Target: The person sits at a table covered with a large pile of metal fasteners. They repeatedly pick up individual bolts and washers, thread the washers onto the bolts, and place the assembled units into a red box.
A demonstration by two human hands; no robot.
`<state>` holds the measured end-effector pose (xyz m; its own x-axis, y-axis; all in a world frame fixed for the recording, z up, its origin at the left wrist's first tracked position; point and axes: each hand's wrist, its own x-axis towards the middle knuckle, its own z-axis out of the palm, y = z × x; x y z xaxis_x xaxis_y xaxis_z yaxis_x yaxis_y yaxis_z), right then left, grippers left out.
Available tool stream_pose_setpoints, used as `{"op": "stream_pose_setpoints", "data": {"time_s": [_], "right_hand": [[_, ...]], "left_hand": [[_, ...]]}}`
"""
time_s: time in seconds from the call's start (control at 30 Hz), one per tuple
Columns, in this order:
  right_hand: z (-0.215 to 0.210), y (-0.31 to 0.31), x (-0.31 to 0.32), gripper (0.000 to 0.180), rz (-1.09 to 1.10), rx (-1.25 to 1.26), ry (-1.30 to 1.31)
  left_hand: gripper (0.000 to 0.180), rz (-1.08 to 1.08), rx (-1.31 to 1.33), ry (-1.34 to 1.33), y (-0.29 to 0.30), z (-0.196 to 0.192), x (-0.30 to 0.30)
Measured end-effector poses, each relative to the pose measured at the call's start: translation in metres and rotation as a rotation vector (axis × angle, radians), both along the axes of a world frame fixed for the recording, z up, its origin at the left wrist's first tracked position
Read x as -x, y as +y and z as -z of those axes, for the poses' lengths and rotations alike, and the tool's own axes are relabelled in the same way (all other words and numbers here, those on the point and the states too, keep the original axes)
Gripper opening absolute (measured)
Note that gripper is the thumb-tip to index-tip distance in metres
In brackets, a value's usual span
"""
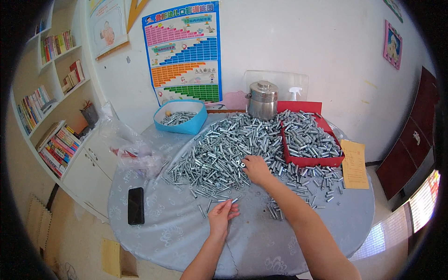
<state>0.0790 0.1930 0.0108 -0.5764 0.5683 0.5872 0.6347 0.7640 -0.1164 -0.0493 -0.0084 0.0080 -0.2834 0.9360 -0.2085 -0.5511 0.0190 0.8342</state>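
My left hand [221, 218], low over the near edge of the pile, pinches a short silver metal bolt [235, 199] between thumb and fingers. It points up and to the right. Further in, my right hand [256, 170] reaches into the front of a wide heap of silver metal bolts and sleeves [212, 158]. Its fingertips are bent together at the pieces, beside a small round tube end; whatever they grip is too small to tell. Several loose sleeves [273, 212] lie on the cloth near my right forearm.
A red box [310, 162] full of metal pieces stands at the right, by a yellow paper [354, 164]. Behind the heap are a steel canister [262, 100] and a white spray bottle [295, 92]. Left are a blue bin [189, 126], plastic bags [135, 149] and a black phone [136, 206].
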Motion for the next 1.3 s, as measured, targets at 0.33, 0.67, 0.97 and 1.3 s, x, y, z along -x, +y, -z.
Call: {"op": "stream_pose_setpoints", "data": {"time_s": [0.33,0.67,0.97,1.3], "right_hand": [[0.008,-0.041,-0.019,0.020,0.045,0.105,-0.109],[0.004,-0.133,-0.053,0.049,-0.150,0.271,-0.134],[0.001,-0.166,-0.047,0.053,-0.327,0.298,-0.424],[-0.011,-0.170,-0.092,0.043,-0.111,0.329,-0.350]], "left_hand": [[0.020,-0.026,0.002,-0.014,-0.006,-0.002,0.002],[0.020,-0.023,-0.023,0.003,-0.005,0.003,-0.003],[0.023,-0.021,-0.036,0.027,-0.005,0.009,-0.002],[0.021,-0.062,0.020,0.016,-0.005,0.001,0.001]]}}
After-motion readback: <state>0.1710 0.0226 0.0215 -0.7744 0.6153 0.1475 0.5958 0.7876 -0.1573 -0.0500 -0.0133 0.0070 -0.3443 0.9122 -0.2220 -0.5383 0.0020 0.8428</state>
